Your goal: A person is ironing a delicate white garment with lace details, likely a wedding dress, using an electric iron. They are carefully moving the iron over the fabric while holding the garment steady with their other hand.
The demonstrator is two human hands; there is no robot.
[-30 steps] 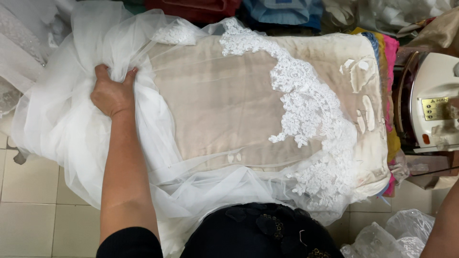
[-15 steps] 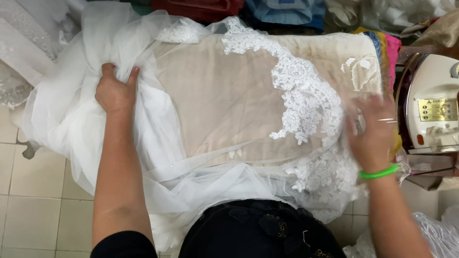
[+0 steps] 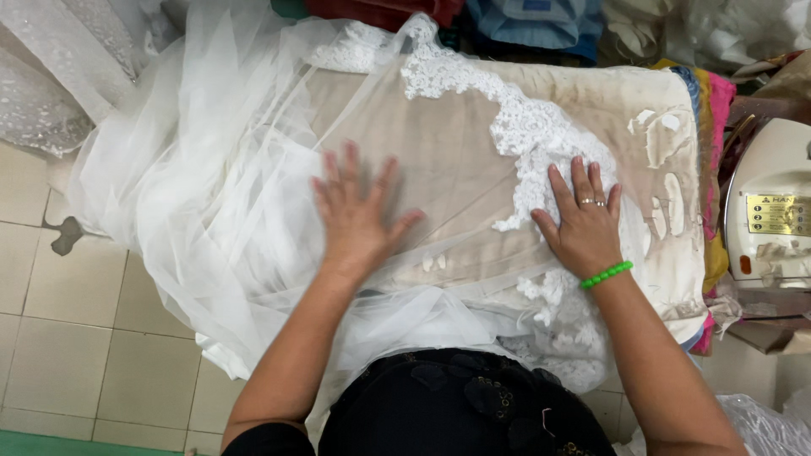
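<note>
head | left grip (image 3: 359,221) spread flat on tulle (image 3: 194,194) | right grip (image 3: 581,221) spread on lace (image 3: 524,135)

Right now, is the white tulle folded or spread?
Spread: the tulle lies flat over the padded board, both hands pressing it.

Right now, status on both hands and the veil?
Left hand flat on sheer tulle, blurred. Right hand flat on lace trim. Nothing gripped. Iron sits right.

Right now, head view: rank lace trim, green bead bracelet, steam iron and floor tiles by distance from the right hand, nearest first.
1. Lace trim: under the right hand; the fingers lie on it.
2. Green bead bracelet: on that wrist; too close to call against the lace.
3. Steam iron: right edge, beside the board.
4. Floor tiles: far left.
</note>
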